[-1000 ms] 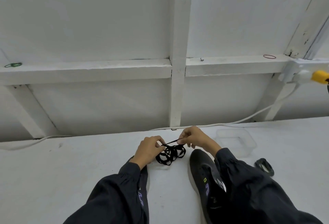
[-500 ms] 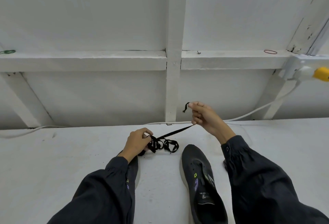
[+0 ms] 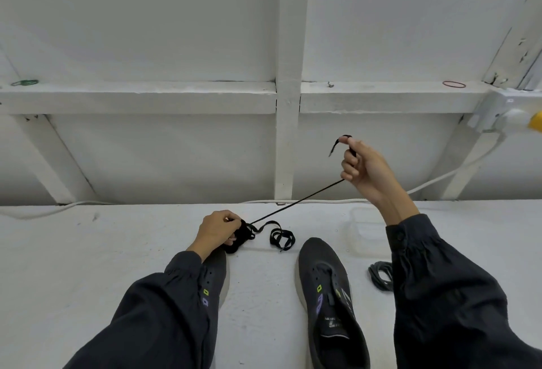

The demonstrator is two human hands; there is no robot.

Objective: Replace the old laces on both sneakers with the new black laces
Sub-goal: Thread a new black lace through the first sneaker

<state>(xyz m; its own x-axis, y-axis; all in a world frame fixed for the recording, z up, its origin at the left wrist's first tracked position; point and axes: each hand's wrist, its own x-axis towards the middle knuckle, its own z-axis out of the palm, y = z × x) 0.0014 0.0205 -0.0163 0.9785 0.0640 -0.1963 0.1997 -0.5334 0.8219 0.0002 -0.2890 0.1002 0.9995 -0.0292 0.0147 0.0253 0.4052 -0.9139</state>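
Black lace (image 3: 296,201): end pinched by right hand (image 3: 363,166) fingers, raised at 2 o'clock from left hand (image 3: 218,229), whose fingers grip the bundle on the white surface (image 3: 88,266) (loose loops alongside). Left sneaker (image 3: 215,274) and right sneaker (image 3: 325,286) at 6 o'clock.

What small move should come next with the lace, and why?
Probably raise the right hand farther, to draw more black lace free: it runs taut from that hand to the bundle the left hand grips, and loose coils lie beside it.

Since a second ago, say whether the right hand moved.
Yes: the right hand, pinching the lace, rose and went right, away from the white post, above the table edge.
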